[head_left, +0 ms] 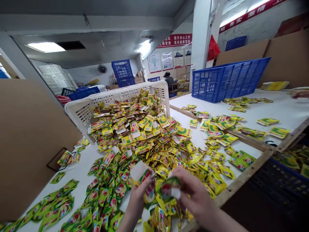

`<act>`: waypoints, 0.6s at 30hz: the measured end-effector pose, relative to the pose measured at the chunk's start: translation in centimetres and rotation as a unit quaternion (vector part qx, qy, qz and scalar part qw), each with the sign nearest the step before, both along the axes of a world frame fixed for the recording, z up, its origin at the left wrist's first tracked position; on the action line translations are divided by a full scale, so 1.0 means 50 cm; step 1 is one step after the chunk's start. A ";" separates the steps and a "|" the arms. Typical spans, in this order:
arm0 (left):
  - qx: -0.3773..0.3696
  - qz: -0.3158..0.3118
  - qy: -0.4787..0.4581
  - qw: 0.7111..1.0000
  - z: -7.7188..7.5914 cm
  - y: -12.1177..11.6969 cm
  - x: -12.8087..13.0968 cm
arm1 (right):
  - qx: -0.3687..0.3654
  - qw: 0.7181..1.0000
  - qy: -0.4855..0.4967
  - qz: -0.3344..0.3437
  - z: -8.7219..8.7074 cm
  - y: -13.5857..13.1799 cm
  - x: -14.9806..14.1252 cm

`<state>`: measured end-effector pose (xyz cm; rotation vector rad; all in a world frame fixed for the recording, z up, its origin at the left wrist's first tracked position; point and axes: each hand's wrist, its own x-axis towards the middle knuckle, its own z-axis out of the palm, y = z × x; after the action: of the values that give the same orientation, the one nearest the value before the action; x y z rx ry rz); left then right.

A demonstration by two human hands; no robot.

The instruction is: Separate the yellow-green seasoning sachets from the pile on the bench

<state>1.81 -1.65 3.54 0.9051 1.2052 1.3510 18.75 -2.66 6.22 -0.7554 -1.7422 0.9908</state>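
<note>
My left hand [138,195] is closed round a small yellow and green carton [140,172], whose white end flap stands up. Just right of it, my right hand [194,190] pinches a green sachet [166,190] with a red print, smeared by motion. White coverings show on some fingertips of the right hand. Left of my hands lies a heap of green sachets [103,196]. Yellow sachets [171,158] spread beyond and to the right. Behind them, small cartons [135,129] spill out of a tipped white crate [116,93].
A blue crate [224,80] stands at the back right of the white table. Wooden strips [251,141] edge the table. A cardboard panel [29,145] rises at left. Another blue crate [277,183] sits below at right. A co-worker's hand [300,94] shows at far right; another person [169,80] sits behind.
</note>
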 end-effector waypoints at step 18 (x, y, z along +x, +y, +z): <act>-0.079 -0.174 0.075 0.979 -0.003 -0.067 0.000 | 0.042 0.967 -0.219 0.127 0.095 0.056 0.019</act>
<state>1.79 -4.99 3.41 1.0611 1.1838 0.9078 19.68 0.16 10.95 -0.7476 -2.2957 0.9598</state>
